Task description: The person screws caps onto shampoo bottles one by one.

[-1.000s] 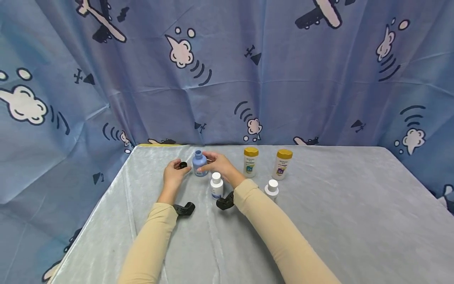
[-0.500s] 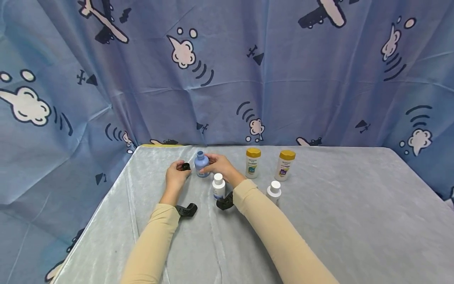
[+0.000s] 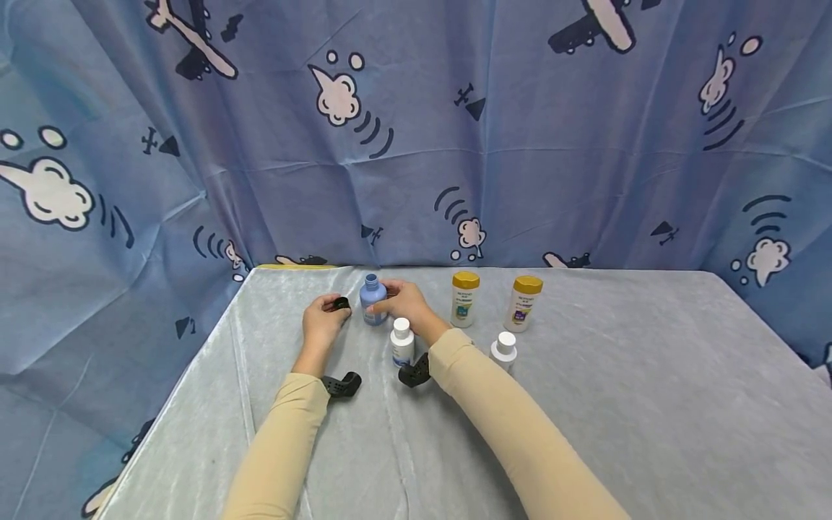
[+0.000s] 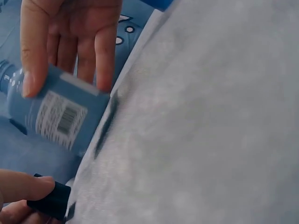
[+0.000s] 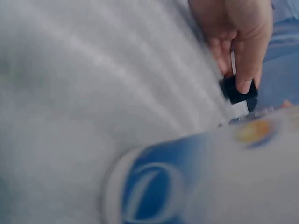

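Observation:
My left hand (image 3: 320,323) pinches a small black cap (image 3: 341,303) between thumb and fingers, close over the table. The left wrist view shows the same black cap (image 4: 50,199) at the lower left. To its right, my right hand (image 3: 408,307) grips a blue bottle (image 3: 373,303) from the side, its neck uncapped and pointing up. A barcode label shows on the blue bottle (image 4: 65,116) in the left wrist view. Just in front of my right hand stands a white bottle (image 3: 402,349) with a white cap; its label fills the lower part of the right wrist view.
Two pale bottles with yellow lids, one (image 3: 464,303) left and one (image 3: 520,307) right, stand beyond my right forearm. Another white bottle (image 3: 503,350) is partly hidden by the sleeve. A grey cloth covers the table (image 3: 650,375); a blue patterned curtain (image 3: 416,144) hangs behind.
The blue bottle has moved slightly right and up in my right hand. My left hand has tilted the black cap a little. The other bottles stay in place; the head view has shifted slightly.

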A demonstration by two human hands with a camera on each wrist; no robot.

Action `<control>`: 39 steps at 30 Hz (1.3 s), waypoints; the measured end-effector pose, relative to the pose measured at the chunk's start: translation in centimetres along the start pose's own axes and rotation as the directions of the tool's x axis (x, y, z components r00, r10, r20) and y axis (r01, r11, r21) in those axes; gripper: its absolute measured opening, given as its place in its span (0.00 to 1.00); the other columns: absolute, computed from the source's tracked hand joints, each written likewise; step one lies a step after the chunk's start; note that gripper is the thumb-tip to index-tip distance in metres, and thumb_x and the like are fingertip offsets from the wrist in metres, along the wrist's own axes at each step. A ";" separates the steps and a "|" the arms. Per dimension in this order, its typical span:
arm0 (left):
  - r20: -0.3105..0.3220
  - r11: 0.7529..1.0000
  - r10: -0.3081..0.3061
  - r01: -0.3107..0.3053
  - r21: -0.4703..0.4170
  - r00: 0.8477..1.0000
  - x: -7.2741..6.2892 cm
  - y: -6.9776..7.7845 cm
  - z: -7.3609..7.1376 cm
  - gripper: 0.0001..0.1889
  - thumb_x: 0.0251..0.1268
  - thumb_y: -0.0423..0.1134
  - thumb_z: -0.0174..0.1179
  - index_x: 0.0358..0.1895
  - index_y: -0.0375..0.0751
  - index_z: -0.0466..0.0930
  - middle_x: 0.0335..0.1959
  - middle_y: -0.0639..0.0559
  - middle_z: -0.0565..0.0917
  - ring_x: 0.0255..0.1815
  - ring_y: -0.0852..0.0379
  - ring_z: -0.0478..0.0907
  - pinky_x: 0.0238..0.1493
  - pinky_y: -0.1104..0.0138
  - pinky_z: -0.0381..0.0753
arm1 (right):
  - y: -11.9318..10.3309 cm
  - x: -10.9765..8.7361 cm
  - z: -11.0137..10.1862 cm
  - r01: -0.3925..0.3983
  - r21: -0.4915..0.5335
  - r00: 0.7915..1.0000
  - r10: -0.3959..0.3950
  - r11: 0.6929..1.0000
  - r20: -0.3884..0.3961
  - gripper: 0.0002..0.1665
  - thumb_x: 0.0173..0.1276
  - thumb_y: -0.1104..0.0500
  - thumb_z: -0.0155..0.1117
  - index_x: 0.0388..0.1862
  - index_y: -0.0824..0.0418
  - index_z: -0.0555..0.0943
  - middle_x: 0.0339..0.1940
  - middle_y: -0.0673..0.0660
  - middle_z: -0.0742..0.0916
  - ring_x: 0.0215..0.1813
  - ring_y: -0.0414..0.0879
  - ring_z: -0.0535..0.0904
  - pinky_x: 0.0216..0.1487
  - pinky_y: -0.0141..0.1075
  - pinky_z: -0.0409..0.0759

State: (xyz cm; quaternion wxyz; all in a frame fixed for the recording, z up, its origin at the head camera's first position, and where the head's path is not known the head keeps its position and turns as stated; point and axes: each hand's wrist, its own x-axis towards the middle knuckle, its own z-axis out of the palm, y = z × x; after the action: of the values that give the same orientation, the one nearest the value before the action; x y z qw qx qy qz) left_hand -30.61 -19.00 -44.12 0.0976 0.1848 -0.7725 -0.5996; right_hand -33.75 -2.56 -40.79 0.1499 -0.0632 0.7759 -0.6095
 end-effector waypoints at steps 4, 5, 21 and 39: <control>-0.013 0.999 -0.006 0.006 -0.054 1.000 0.0 0.7 -0.5 0.24 0.61 0.28 0.63 0.63 0.29 0.75 0.61 0.31 0.77 0.66 0.41 0.72 0.68 0.54 0.74 | -0.9 -0.3 -0.9 0.045 -0.007 0.999 -0.045 0.999 -0.003 0.35 0.57 0.67 0.75 0.65 0.65 0.76 0.61 0.63 0.84 0.63 0.54 0.79 0.64 0.43 0.78; -0.011 0.997 -0.005 0.004 -0.073 1.000 -0.1 0.9 -0.6 0.25 0.62 0.28 0.63 0.63 0.29 0.74 0.62 0.31 0.77 0.66 0.41 0.72 0.67 0.54 0.74 | -1.2 -0.5 -1.2 0.054 -0.011 0.999 -0.054 0.998 -0.002 0.35 0.57 0.66 0.75 0.65 0.64 0.77 0.60 0.62 0.84 0.63 0.53 0.80 0.65 0.43 0.77; 0.032 0.979 0.103 -0.096 -0.181 0.994 -2.3 5.2 -0.6 0.25 0.64 0.29 0.65 0.65 0.35 0.75 0.64 0.36 0.78 0.65 0.46 0.75 0.67 0.58 0.76 | -4.7 -3.3 -4.8 0.063 0.031 0.998 -0.062 0.998 -0.027 0.33 0.56 0.63 0.77 0.62 0.61 0.79 0.61 0.58 0.85 0.64 0.51 0.79 0.66 0.45 0.77; 0.133 0.967 0.211 -0.187 -0.173 0.968 -6.7 8.0 0.6 0.23 0.64 0.30 0.64 0.63 0.35 0.77 0.62 0.36 0.79 0.63 0.48 0.76 0.45 0.85 0.77 | -4.0 -10.9 -10.2 0.127 -0.003 0.992 -0.127 0.992 -0.015 0.36 0.56 0.61 0.77 0.65 0.60 0.77 0.60 0.60 0.85 0.62 0.52 0.82 0.63 0.47 0.80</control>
State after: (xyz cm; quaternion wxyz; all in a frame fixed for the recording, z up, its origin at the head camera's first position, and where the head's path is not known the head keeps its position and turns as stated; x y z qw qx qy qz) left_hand -26.08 -14.02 -36.11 0.1132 0.0519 -0.7421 -0.6586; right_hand -26.91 8.92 -33.10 0.1046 -0.1080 0.7719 -0.6177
